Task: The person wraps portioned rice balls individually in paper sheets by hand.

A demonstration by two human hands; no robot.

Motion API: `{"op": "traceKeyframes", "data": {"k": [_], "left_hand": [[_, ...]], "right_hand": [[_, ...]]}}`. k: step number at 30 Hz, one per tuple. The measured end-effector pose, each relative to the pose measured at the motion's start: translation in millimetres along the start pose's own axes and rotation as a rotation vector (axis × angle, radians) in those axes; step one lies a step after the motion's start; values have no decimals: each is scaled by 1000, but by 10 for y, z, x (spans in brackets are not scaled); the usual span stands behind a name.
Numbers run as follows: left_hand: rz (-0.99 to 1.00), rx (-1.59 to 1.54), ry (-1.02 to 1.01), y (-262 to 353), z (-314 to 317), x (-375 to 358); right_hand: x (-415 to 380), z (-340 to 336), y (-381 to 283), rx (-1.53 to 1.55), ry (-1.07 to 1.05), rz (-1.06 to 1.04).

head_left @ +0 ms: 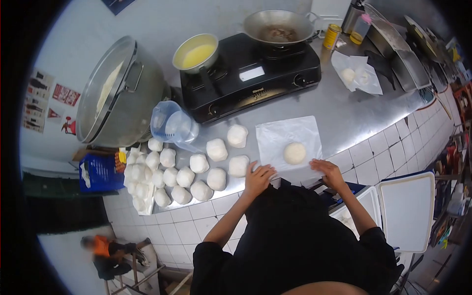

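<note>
A white sheet point(280, 132) lies on the metal counter, and a flattened round of pale dough point(295, 153) rests near its front edge. My left hand point(259, 178) is at the sheet's front left corner, its fingers close together at the edge. At the front right corner is my right hand point(328, 173), with its fingers on the sheet's edge. Whether either hand pinches the sheet is hard to make out. Several wrapped white balls point(216, 179) sit on the counter to the left, one of them right beside my left hand.
A black stove point(255, 78) holds a pan of yellow liquid point(196, 53) and a wok point(279, 29). A large pot point(113, 93) and a blue-tinted jug point(172, 123) stand left. Another sheet with dough point(348, 74) lies right. A person point(105, 255) sits lower left.
</note>
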State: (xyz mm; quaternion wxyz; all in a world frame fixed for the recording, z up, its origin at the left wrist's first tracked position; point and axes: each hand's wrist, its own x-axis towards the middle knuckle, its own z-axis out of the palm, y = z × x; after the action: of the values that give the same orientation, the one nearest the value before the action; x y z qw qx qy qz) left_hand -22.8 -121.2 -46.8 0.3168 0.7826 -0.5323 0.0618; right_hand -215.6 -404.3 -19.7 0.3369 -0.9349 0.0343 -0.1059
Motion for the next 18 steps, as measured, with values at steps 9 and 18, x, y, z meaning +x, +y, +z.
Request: {"op": "traceKeyframes", "data": {"k": [9,18], "left_hand": [[-666,-74,60,29,7,505],[-846,-98,13,-87,-12,484]], "right_hand": [[417,139,286,656,250,455],[563,529,546,600,289,538]]}}
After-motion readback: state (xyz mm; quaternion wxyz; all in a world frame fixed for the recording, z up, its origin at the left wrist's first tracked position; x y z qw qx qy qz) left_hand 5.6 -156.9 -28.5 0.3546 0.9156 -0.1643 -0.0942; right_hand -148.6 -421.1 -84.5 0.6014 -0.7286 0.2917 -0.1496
